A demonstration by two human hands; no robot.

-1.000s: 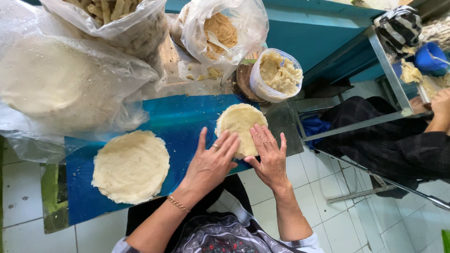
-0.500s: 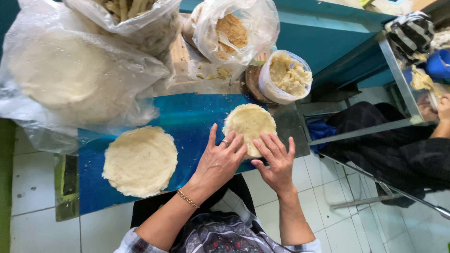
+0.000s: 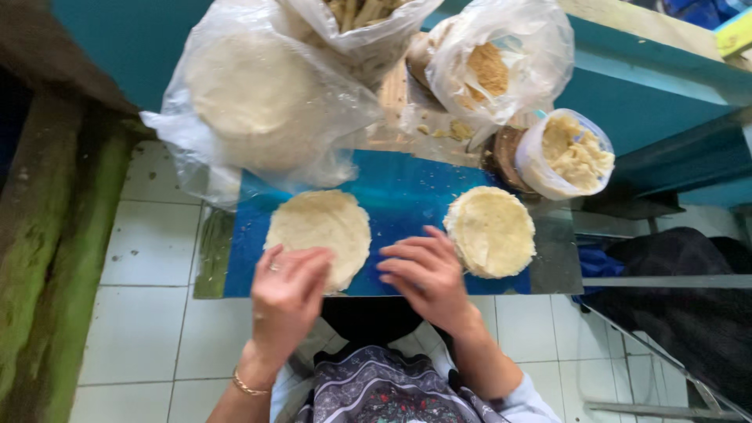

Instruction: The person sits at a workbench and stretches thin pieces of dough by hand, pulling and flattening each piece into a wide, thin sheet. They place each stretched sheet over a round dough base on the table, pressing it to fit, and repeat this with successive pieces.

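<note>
Two pale round flatbreads lie on a blue board (image 3: 407, 196). My left hand (image 3: 287, 291) rests with its fingers on the near edge of the left flatbread (image 3: 319, 231), fingers apart, holding nothing. My right hand (image 3: 427, 274) hovers flat over the board between the two rounds, its fingertips just short of the right flatbread (image 3: 492, 231), which looks like a thin stack. A thin bracelet (image 3: 249, 385) circles my left wrist.
Behind the board sit a large clear bag of flatbreads (image 3: 251, 102), a bag of crumbly brown filling (image 3: 493, 66), a bag of pale strips (image 3: 360, 16) and a plastic tub of filling (image 3: 565, 153). White floor tiles (image 3: 141, 313) lie left; a metal frame and dark cloth (image 3: 689, 298) lie right.
Both hands left the right flatbread and moved left; my left hand now touches the left flatbread. The view has shifted so the board sits more centrally.
</note>
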